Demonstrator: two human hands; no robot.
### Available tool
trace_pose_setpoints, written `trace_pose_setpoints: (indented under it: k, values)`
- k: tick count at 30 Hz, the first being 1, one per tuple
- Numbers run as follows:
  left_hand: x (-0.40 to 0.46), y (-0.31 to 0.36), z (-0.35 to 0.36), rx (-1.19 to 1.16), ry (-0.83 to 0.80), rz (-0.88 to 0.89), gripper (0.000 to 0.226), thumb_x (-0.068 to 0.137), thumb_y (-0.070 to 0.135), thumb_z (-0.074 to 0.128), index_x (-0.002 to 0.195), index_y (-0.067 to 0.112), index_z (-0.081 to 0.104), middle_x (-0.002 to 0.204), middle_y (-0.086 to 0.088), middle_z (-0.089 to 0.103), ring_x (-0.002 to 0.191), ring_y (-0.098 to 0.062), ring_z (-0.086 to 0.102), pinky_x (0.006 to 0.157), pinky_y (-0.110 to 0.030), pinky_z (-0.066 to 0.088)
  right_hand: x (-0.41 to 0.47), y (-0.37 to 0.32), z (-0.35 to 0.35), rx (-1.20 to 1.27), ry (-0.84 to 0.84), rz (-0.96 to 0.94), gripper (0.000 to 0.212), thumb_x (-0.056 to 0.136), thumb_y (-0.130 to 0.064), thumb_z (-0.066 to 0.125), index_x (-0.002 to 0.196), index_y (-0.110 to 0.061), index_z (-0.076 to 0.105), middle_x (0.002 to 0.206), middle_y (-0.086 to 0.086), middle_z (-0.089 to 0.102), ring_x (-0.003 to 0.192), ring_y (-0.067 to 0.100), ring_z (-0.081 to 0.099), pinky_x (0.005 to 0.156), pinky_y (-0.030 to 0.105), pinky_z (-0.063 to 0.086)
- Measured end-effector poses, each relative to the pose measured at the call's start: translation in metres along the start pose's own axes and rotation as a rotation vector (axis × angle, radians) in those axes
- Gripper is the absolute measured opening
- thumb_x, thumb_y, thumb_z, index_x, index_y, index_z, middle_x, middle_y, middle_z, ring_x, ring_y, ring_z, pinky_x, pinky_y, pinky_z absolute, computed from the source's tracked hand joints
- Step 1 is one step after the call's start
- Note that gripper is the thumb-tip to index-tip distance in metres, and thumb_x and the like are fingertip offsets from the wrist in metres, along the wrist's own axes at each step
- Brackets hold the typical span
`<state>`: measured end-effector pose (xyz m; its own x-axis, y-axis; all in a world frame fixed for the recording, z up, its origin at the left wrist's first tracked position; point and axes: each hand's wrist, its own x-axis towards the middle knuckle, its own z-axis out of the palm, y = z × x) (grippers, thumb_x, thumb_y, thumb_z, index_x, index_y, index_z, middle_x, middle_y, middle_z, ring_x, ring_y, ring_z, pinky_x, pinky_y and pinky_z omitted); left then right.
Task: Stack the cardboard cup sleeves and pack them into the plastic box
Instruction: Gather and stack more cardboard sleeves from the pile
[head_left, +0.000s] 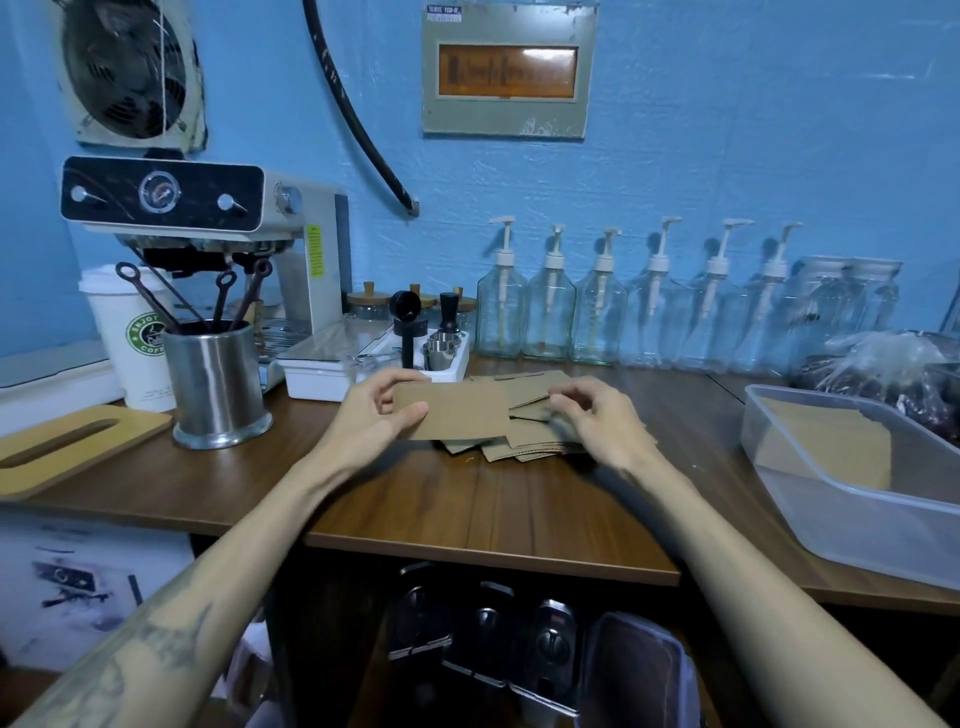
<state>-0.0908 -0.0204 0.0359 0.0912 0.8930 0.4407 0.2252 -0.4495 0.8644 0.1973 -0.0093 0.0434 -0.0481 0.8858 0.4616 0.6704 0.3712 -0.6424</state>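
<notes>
A loose pile of flat brown cardboard cup sleeves (524, 447) lies on the wooden counter (415, 499) in the middle of the view. My left hand (376, 410) grips the left end of one flat sleeve (457, 410), held just above the pile. My right hand (597, 415) rests on the pile's right side, its fingers pinching the edge of a sleeve there. The clear plastic box (810, 509) stands at the right edge of the counter, with a stack of sleeves (831, 441) lying inside it.
A steel utensil pot (215, 384) and a paper coffee cup (130, 338) stand at the left by the espresso machine (208, 218). A white tray (322, 379) of tools sits behind the pile. Glass pump bottles (597, 312) line the back wall. A wooden lid (67, 447) lies far left.
</notes>
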Motion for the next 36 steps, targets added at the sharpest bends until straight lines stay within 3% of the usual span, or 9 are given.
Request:
trace_pose_setpoints:
  k: [3,7,10,14,20,28,31,33,36]
  values:
    - [-0.003,-0.010,-0.001,0.006,-0.006,-0.021,0.030,0.087,0.001,0.069,0.107,0.023,0.066,0.092,0.008,0.075,0.083,-0.009,0.070,0.071,-0.017,0.051,0.017,-0.005,0.014,-0.107,-0.051,-0.033,0.022,0.099,-0.027,0.057,0.112,-0.014,0.070,0.101,-0.006,0.056,0.089,0.001,0.059,0.076,0.006,0.038]
    - [-0.005,-0.010,0.002,0.005,-0.021,-0.049,0.029,0.088,-0.002,0.067,0.110,0.016,0.064,0.080,0.008,0.073,0.064,0.001,0.064,0.058,-0.009,0.044,0.047,-0.005,0.031,-0.242,-0.066,-0.068,0.023,0.097,-0.031,0.058,0.113,-0.019,0.070,0.116,0.005,0.055,0.114,0.027,0.049,0.102,0.043,0.041]
    - [-0.005,-0.010,0.005,0.007,-0.046,-0.064,0.029,0.089,-0.006,0.063,0.114,0.010,0.060,0.065,0.015,0.067,0.049,0.006,0.056,0.048,-0.005,0.038,0.061,-0.009,0.036,-0.348,-0.072,-0.080,0.032,0.099,-0.036,0.053,0.124,-0.021,0.065,0.132,0.005,0.051,0.125,0.026,0.040,0.106,0.046,0.033]
    - [-0.005,-0.012,0.003,0.023,-0.065,-0.079,0.030,0.089,-0.003,0.065,0.117,0.008,0.059,0.095,-0.005,0.071,0.066,0.003,0.064,0.053,-0.009,0.043,0.069,-0.002,0.050,-0.441,-0.172,-0.017,0.050,0.097,-0.046,0.051,0.142,-0.023,0.050,0.152,0.007,0.037,0.139,0.030,0.028,0.112,0.048,0.023]
    - [-0.005,-0.012,0.005,0.027,-0.066,-0.087,0.030,0.090,-0.004,0.064,0.117,0.008,0.058,0.100,-0.006,0.070,0.066,0.005,0.063,0.051,-0.008,0.042,0.069,0.006,0.048,-0.495,-0.325,0.100,0.063,0.096,-0.050,0.051,0.150,-0.022,0.035,0.161,0.012,0.024,0.149,0.031,0.014,0.117,0.049,0.014]
    - [-0.006,-0.008,0.005,0.030,-0.056,-0.083,0.031,0.090,-0.004,0.064,0.117,0.008,0.058,0.099,-0.006,0.070,0.064,0.005,0.063,0.050,-0.009,0.043,0.061,0.011,0.032,-0.254,-0.035,0.068,0.075,0.078,-0.033,0.080,0.144,-0.028,0.044,0.133,0.008,0.046,0.124,0.029,0.043,0.108,0.047,0.033]
    - [-0.008,-0.006,0.005,0.039,-0.053,-0.082,0.031,0.090,-0.003,0.064,0.118,0.008,0.058,0.097,-0.004,0.069,0.064,0.005,0.063,0.050,-0.011,0.043,0.055,0.010,0.024,0.067,-0.027,0.078,0.051,0.083,-0.010,0.076,0.130,-0.021,0.059,0.116,0.006,0.058,0.091,0.021,0.060,0.086,0.033,0.053]
    - [-0.009,-0.004,0.005,0.047,-0.050,-0.083,0.032,0.090,-0.003,0.064,0.119,0.007,0.058,0.095,-0.002,0.069,0.064,0.005,0.063,0.050,-0.011,0.043,0.050,0.009,0.020,0.176,-0.024,0.097,0.029,0.088,-0.005,0.070,0.115,-0.017,0.066,0.095,0.007,0.061,0.069,0.018,0.058,0.068,0.027,0.052]
    - [-0.010,-0.002,0.006,0.044,-0.045,-0.088,0.032,0.090,-0.003,0.064,0.120,0.006,0.057,0.091,0.000,0.069,0.060,0.005,0.062,0.050,-0.010,0.043,0.045,0.009,0.016,0.297,0.010,0.125,0.021,0.089,0.000,0.068,0.108,-0.008,0.066,0.081,0.013,0.062,0.065,0.022,0.058,0.064,0.032,0.052]
